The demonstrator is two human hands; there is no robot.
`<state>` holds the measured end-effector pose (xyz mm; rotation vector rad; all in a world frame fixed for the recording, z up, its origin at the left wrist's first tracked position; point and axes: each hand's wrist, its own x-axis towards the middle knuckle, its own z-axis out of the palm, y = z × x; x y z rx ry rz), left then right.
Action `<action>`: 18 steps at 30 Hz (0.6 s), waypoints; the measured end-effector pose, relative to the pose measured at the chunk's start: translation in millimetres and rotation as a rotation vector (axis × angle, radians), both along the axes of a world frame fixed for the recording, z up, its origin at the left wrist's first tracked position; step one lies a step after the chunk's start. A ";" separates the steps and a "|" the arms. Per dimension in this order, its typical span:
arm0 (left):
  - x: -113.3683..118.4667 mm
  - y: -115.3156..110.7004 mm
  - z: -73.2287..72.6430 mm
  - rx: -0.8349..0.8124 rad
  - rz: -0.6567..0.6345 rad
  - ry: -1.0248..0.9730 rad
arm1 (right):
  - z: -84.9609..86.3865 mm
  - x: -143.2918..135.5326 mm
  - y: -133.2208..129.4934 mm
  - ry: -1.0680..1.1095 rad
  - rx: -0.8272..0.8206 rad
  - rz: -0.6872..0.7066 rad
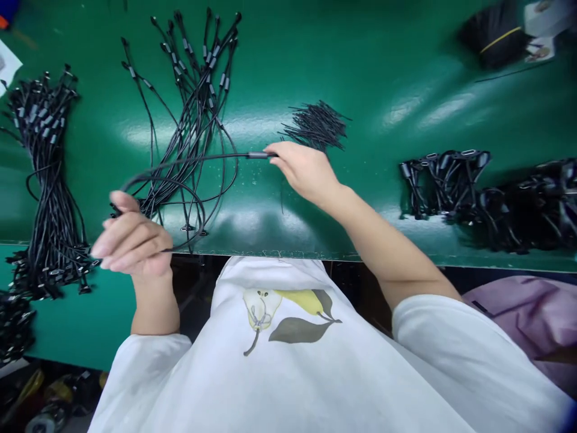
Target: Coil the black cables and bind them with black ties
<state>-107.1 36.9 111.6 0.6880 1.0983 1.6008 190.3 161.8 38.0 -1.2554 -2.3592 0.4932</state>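
A black cable (211,157) with a grey sleeve near one end is stretched between my two hands above the table. My right hand (306,171) pinches it at the right, just past the sleeve. At the table's front edge, my left hand (137,237) is curled round the looped other end, with a dark connector showing by the thumb. Behind the held cable lies a loose spread of similar black cables (198,102), sleeved ends pointing away from me. Just beyond my right hand is a small heap of short black ties (318,123).
On the left lies a thick bundle of cables (49,162). Coiled, tied cables (444,180) line the right side of the green table (374,78). A dark bunch with a yellow band (493,39) sits at the far right. Pink fabric (518,319) is at lower right.
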 end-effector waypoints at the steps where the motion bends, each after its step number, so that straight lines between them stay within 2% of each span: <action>1: -2.3 2.7 5.4 0.055 0.048 0.003 | 1.4 6.5 -4.1 -0.035 0.015 0.019; 4: -1.1 13.7 12.6 0.103 0.038 -0.109 | 8.5 21.3 -22.8 -0.199 0.036 0.037; 7: 14.8 25.7 7.1 -0.028 -0.046 -0.055 | 22.2 26.8 -46.1 -0.348 0.048 0.036; 10: 28.8 34.3 -0.3 -0.067 -0.062 0.104 | 38.8 27.1 -64.8 -0.434 0.021 0.201; 12: 26.8 36.5 -1.2 -0.051 -0.092 0.056 | 46.6 28.6 -69.7 -0.461 -0.016 0.318; 13: 22.0 36.4 -0.1 -0.046 -0.117 0.005 | 48.6 30.5 -69.5 -0.468 -0.027 0.331; 16: 0.7 31.9 6.3 -0.039 -0.190 -0.110 | 47.1 40.3 -61.8 -0.458 -0.029 0.218; 18: -10.4 27.7 10.4 -0.029 -0.174 -0.110 | 42.9 46.4 -56.2 -0.422 -0.049 0.133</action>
